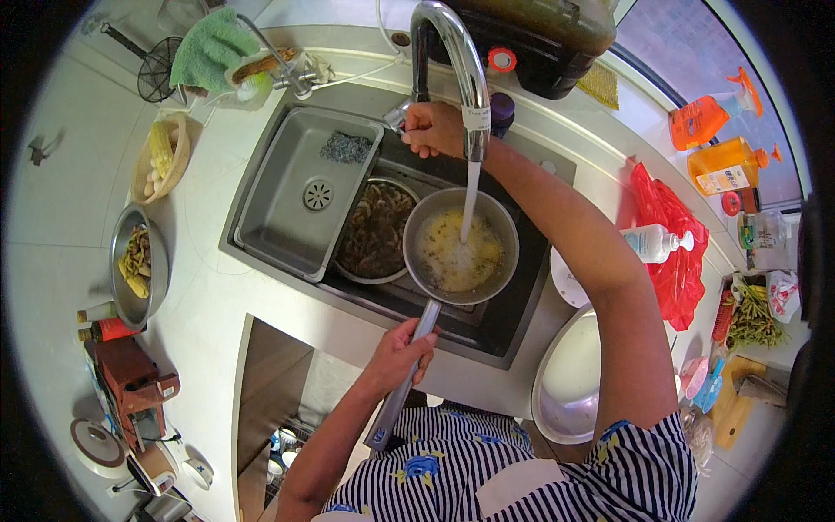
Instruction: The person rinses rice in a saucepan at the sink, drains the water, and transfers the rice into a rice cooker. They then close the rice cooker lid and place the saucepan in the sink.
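Note:
My left hand (403, 352) grips the long grey handle of a frying pan (417, 274), held over the right side of the sink. Water runs from the chrome gooseneck faucet (476, 85) into yellowish, cloudy liquid (460, 261) with dark bits in the pan. My right hand (434, 130) reaches behind the spout, its fingers closed at the faucet lever (395, 119). Left of the pan, partly under it and the drain basin, a round metal bowl (375, 280) of dark, soaked food sits in the sink.
A grey drain basin (280, 228) with a steel-wool scourer (346, 147) covers the sink's left side. A large metal basin (545, 398) stands at the right counter edge. Beyond my right arm are a pump bottle (646, 243) and a red plastic bag (678, 287). A metal bowl of food (160, 287) stands left.

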Motion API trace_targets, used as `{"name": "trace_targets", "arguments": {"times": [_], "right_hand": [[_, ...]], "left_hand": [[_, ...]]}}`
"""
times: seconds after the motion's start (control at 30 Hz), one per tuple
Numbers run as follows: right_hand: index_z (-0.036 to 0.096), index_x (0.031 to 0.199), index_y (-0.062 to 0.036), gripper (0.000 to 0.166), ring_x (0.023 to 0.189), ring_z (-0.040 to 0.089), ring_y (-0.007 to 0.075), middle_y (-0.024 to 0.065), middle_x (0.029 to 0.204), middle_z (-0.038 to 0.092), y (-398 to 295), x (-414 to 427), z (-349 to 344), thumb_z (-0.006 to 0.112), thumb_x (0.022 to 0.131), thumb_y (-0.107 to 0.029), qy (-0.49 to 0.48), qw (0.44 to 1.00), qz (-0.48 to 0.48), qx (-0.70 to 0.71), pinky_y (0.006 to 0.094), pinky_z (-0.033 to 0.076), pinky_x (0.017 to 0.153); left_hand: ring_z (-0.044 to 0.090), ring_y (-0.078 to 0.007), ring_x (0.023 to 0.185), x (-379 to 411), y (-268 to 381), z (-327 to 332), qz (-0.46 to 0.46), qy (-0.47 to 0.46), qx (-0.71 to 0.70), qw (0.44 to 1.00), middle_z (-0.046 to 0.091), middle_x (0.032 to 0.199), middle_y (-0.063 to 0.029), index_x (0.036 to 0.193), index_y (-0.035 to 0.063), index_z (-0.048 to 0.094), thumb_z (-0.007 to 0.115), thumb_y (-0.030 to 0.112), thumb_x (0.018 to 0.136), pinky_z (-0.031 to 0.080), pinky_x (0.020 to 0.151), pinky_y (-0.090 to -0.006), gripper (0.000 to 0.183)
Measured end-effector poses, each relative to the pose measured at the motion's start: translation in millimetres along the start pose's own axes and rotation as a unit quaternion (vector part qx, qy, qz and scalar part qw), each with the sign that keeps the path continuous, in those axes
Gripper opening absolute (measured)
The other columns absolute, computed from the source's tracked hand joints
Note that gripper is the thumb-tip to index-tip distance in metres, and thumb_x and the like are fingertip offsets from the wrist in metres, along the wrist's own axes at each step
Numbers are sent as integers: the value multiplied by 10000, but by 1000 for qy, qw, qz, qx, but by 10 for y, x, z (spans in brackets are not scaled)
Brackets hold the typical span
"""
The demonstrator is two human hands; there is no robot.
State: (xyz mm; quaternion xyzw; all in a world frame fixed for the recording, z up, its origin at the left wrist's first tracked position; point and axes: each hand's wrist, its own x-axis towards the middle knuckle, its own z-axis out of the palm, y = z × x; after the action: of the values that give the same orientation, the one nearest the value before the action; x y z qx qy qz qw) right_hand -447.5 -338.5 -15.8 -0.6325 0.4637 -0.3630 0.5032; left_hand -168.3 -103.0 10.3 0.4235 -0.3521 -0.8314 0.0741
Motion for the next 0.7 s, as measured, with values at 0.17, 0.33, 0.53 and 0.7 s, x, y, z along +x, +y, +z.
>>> {"name": "trace_targets", "arguments": {"times": [0.17,0.33,0.53,0.7], "right_hand": [[526,825,-47,202,567,579,93,44,694,618,-39,2,17,682,895,-152,4,1000,12,-23,246,453,486],[496,803,-56,247,550,581,93,33,665,605,-26,10,29,706,880,-158,15,999,7,-33,251,465,473],[516,815,-52,243,571,564,89,32,691,601,-34,0,18,708,881,-185,10,999,5,-42,249,452,498],[508,818,-43,258,575,559,98,39,701,593,-72,-2,17,708,877,-195,16,996,8,-85,260,458,516]], "left_hand": [[459,-71,444,2,-72,4,-4,-4,-22,1000,504,641,7,1161,11,529,536,189,1001,393,433,-223,239],[453,-71,446,7,-68,41,-9,-1,-8,1000,500,646,8,1154,14,532,541,195,1000,386,431,-223,238],[450,-70,457,47,-68,75,-10,-7,-14,1000,491,644,11,1149,14,535,544,199,999,380,436,-227,238],[448,-69,470,78,-32,111,-9,-7,0,1000,491,653,11,1164,14,540,549,203,997,378,444,-229,253]]}}
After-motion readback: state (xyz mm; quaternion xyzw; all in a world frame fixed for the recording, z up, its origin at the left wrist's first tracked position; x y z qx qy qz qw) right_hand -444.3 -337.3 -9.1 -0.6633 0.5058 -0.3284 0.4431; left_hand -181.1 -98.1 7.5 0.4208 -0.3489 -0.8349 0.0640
